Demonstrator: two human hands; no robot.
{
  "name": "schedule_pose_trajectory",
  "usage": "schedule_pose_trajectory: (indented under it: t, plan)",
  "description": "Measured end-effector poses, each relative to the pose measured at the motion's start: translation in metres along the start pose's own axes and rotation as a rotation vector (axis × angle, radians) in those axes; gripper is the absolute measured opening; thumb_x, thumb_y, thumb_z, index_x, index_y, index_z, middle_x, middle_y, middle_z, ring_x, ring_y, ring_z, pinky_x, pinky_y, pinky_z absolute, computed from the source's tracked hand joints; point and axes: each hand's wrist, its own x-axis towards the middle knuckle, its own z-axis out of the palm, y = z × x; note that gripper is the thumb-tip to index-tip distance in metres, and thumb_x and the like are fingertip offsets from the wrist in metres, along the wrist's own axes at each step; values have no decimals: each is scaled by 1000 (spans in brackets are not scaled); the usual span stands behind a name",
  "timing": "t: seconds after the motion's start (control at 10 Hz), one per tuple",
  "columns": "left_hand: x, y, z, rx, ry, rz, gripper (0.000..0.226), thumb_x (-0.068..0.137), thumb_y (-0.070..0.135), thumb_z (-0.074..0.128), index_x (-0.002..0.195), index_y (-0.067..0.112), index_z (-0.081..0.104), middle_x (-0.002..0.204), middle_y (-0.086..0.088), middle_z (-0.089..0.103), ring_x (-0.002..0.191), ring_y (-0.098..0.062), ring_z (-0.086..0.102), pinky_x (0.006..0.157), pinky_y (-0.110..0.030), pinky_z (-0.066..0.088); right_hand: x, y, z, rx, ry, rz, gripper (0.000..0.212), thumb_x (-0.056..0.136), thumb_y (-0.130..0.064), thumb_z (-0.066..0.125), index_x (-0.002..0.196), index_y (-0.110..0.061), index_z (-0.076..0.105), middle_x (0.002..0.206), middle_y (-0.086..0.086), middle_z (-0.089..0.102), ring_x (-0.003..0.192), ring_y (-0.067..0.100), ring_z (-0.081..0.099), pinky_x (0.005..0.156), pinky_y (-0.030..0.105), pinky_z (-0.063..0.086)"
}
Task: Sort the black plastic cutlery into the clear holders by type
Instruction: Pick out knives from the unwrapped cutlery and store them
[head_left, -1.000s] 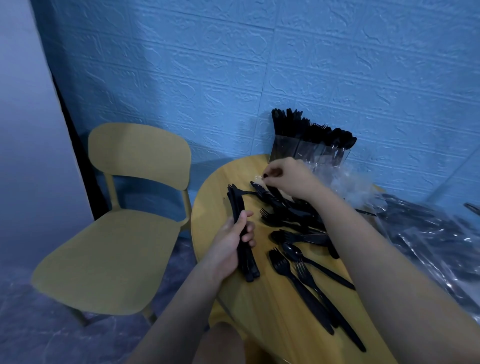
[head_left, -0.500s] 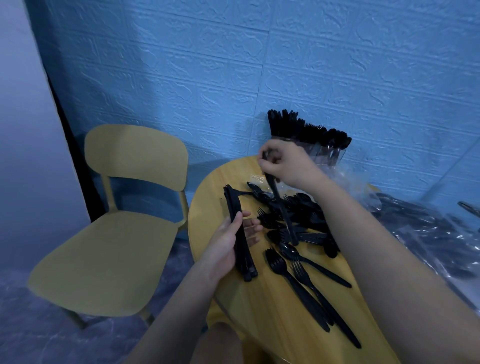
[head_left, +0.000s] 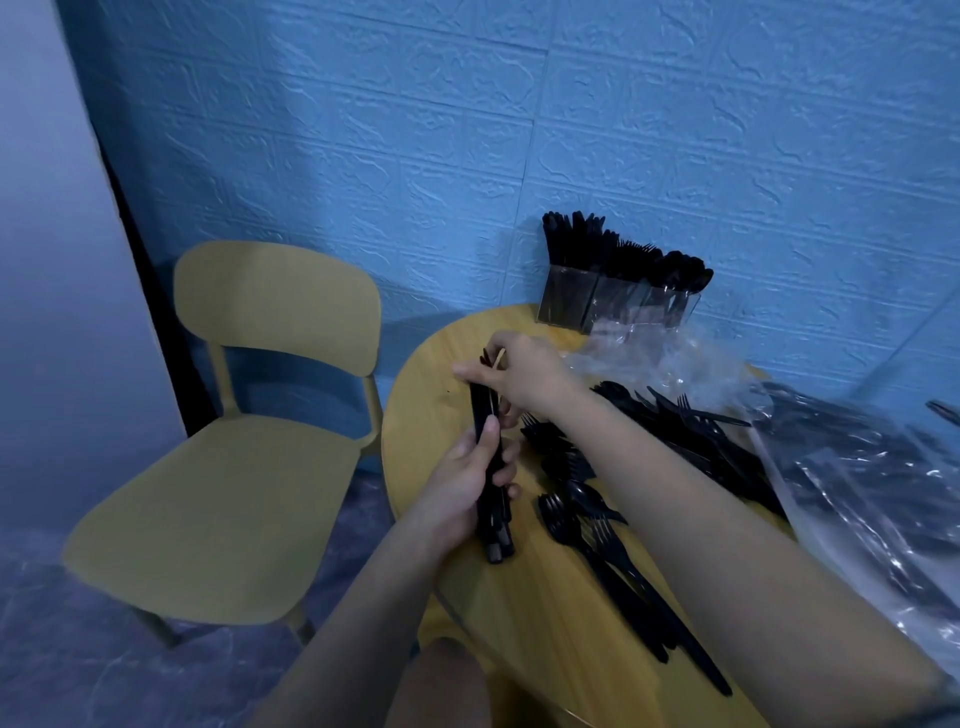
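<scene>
Head view, the only one here: the left hand (head_left: 467, 483) is gripping a bundle of black plastic knives (head_left: 491, 488), fingers curled round its middle, over the near-left part of the round yellow wooden table (head_left: 431, 379). The right hand (head_left: 519, 376) is reaching across and pinching the far end of that same bundle, apparently adding a piece or squaring the tips; it's too blurry to tell which.

The clear plastic holders (head_left: 618, 306) are standing at the far edge against the blue wall, already packed with black cutlery. Loose black plastic forks and spoons (head_left: 582, 499) are lying just right of the bundle, with crumpled clear plastic bags (head_left: 857, 467) further right.

My take on doing this bit well: keep all the handles pointing the same way, tap the ends level before carrying, and keep the left grip firm so the slippery plastic isn't fanning out. The leftmost holder looks like the knife one, though I can't be sure.
</scene>
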Motion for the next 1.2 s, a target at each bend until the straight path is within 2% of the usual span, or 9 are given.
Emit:
schedule_pose_trajectory:
  t: [0.1, 0.2, 0.4, 0.5, 0.7, 0.8, 0.9, 1.0, 1.2]
  plan:
    - [1, -1, -3, -16, 18, 3, 23, 98, 31, 42, 104, 11, 52, 61, 5, 38, 45, -4, 34, 43, -19, 37, -9, 20, -29, -87, -19, -68, 25, 89, -36, 64, 95, -11, 60, 80, 3, 65, 66, 18, 63, 57, 27, 47]
    - [2, -1, -5, -34, 6, -3, 23, 99, 30, 41, 106, 10, 51, 61, 5, 38, 46, -5, 34, 44, -19, 38, -24, 56, -63, -469, -239, -73, 14, 88, -15, 65, 102, -14, 67, 96, -1, 62, 96, 16, 60, 76, 22, 40]
    - [2, -3, -6, -38, 21, -14, 24, 99, 30, 42, 105, 10, 52, 60, 5, 38, 46, -6, 35, 46, -20, 39, -36, 101, -56, -666, -437, -35, 39, 87, -18, 67, 125, -21, 59, 125, 0, 51, 113, 18, 49, 87, 25, 40]
    - [2, -2, -5, -35, 22, -14, 23, 100, 29, 42, 105, 10, 53, 60, 5, 38, 46, -6, 35, 48, -21, 39, -36, 106, -53, -641, -425, -81, 34, 88, -22, 66, 122, -21, 59, 118, -2, 45, 104, 13, 42, 86, 26, 38]
    - [1, -1, -5, -64, 27, -23, 23, 101, 28, 41, 106, 9, 53, 59, 5, 39, 47, -6, 35, 48, -21, 40, -44, 103, -64, -467, -246, -154, 31, 92, -25, 60, 122, -18, 59, 110, -7, 49, 84, 8, 47, 71, 17, 36]
    - [0, -1, -5, -60, 22, -27, 23, 100, 29, 42, 106, 9, 53, 60, 4, 39, 48, -7, 36, 50, -22, 40, -49, 97, -69, -347, -77, -181, 32, 93, -21, 57, 124, -14, 60, 112, -2, 57, 84, 11, 52, 77, 21, 42]
    - [-1, 0, -4, -51, 26, -30, 22, 100, 28, 41, 105, 10, 53, 60, 4, 41, 50, -8, 37, 52, -23, 41, -54, 91, -73, -201, 95, -197, 25, 93, -12, 56, 115, -12, 66, 92, -9, 60, 71, 1, 50, 64, 8, 38]
    - [-3, 0, -3, -39, 25, -23, 22, 101, 27, 41, 105, 10, 54, 61, 4, 44, 51, -9, 40, 55, -24, 44, -56, 82, -78, -67, 193, -170, 17, 94, -13, 56, 102, -10, 70, 70, 5, 62, 49, 1, 44, 48, 11, 34]
    - [-4, 2, 0, -55, 38, -25, 20, 100, 24, 41, 104, 9, 55, 66, -1, 56, 57, -12, 52, 60, -27, 49, -54, 50, -83, 351, 228, -191, 8, 92, -12, 59, 99, -13, 63, 83, 9, 69, 57, 4, 55, 64, 21, 48]
